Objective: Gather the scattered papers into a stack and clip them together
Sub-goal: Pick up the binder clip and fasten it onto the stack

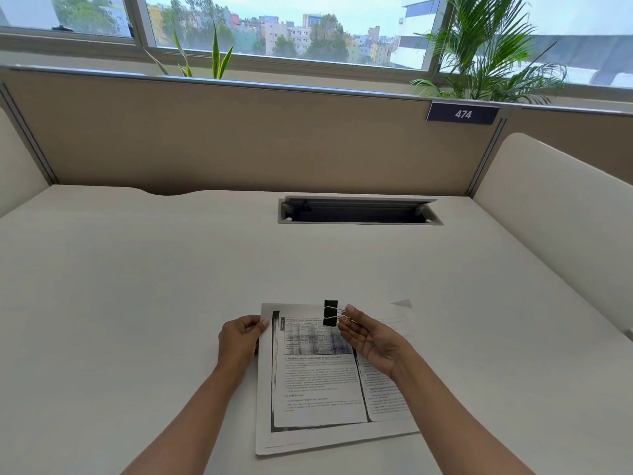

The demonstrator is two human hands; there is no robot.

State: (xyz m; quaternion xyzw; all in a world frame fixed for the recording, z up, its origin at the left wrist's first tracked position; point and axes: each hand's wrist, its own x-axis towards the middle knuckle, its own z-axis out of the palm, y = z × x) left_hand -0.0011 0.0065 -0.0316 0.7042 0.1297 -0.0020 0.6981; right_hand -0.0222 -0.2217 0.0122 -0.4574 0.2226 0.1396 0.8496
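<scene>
I'm seeing a black binder clip (pixel 330 313) with silver wire handles, over white papers (pixel 318 385) printed in grey-black text with a smudgy dark table and black photocopy borders. Cream-white desk (pixel 171 286), tan partition (pixel 239 138), navy tag (pixel 462 113) with white "474".

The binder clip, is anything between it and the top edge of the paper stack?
Nothing visible. The right hand holds the binder clip by its wire handles right at the paper stack's top edge, while the left hand steadies the stack's left side.

Stacked printed papers (pixel 318 382), black binder clip (pixel 330 313) atop
</scene>
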